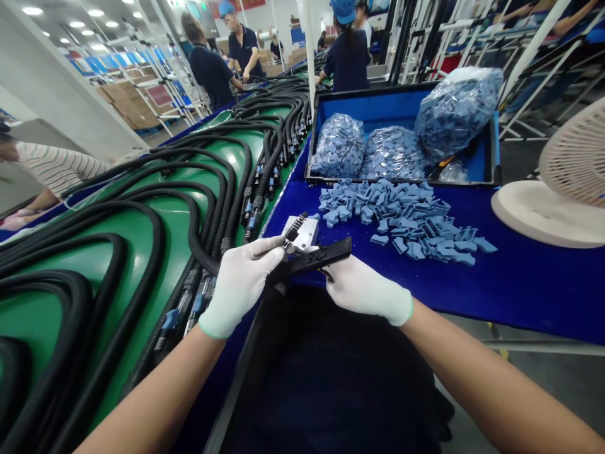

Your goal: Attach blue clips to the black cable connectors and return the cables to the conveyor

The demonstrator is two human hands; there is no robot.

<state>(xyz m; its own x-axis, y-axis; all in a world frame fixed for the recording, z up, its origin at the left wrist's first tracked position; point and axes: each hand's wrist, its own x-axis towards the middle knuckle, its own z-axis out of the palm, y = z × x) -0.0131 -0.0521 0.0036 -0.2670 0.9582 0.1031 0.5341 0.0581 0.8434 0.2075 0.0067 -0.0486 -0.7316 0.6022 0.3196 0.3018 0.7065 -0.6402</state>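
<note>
Seen from the wearer's head, the left hand (239,287) and right hand (366,290), both in white gloves, meet at 12 o'clock over the near edge of a blue-topped bench (477,296). Between them is a flat black plastic bar (314,260), its exact kind unclear. The left hand's fingers (265,249) are clamped on the bar's left end, where a small ribbed black-and-metal connector (293,230) sticks upward. The right hand's fingers curl behind the other end, partly hidden, so whether they grip it cannot be told. Just beyond, a white block (302,232) rests on the bench. At 1 o'clock, a loose pile of blue rubber pieces (401,217) spreads across the bench, and behind it a blue tray (378,104) holds clear bags of similar pieces. A cream fan (567,157) stands at 3 o'clock. At 9 o'clock, black corrugated cables (191,217) lie on a green conveyor belt (161,214). Co-workers in navy shirts (212,79) stand at 11 o'clock.
</note>
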